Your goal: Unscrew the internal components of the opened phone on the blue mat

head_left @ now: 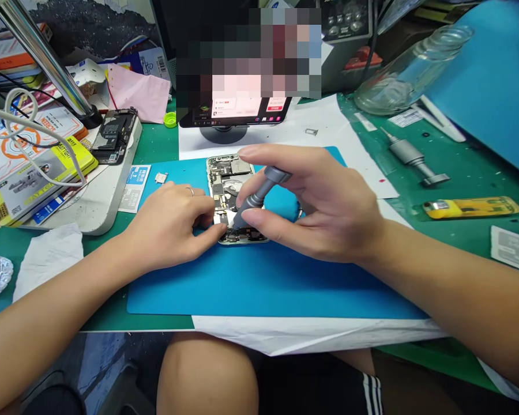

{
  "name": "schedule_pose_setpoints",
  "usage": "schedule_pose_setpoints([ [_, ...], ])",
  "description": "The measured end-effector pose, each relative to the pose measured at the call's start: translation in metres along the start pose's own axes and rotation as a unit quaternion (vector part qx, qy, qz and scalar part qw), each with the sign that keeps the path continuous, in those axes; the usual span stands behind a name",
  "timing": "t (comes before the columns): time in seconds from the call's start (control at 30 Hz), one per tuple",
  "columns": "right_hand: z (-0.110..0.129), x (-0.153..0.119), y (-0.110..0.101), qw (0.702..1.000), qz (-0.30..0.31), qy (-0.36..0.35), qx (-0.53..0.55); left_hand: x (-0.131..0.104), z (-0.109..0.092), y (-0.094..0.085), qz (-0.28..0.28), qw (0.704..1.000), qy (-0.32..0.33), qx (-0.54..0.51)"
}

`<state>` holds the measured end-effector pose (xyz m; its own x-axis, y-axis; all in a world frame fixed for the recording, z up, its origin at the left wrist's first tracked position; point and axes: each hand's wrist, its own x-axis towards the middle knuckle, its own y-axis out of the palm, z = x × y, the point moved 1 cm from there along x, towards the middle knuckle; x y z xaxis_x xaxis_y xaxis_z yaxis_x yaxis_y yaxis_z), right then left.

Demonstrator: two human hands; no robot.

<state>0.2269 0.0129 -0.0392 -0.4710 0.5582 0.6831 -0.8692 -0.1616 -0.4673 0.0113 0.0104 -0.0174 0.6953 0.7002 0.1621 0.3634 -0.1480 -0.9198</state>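
Observation:
An opened phone with its inner parts exposed lies on a blue mat. My right hand holds a grey screwdriver between thumb and fingers, its tip down at the phone's lower part. Curled at the phone's left edge is my left hand, its thumb touching the lower left corner and its fingers bent; whether they pinch anything small is hidden. A small metal piece sits on the mat beyond my left hand.
Another opened phone rests on a white device beside a yellow box. A screen stands behind. To the right are a glass jar, a grey tool and a yellow lighter.

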Motion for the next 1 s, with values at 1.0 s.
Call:
schedule_pose_setpoints([
  [1.0,0.022,0.01,-0.004,0.991,0.077,-0.09,-0.06,0.0,0.001,0.0,-0.002,1.0,0.004,-0.01],
])
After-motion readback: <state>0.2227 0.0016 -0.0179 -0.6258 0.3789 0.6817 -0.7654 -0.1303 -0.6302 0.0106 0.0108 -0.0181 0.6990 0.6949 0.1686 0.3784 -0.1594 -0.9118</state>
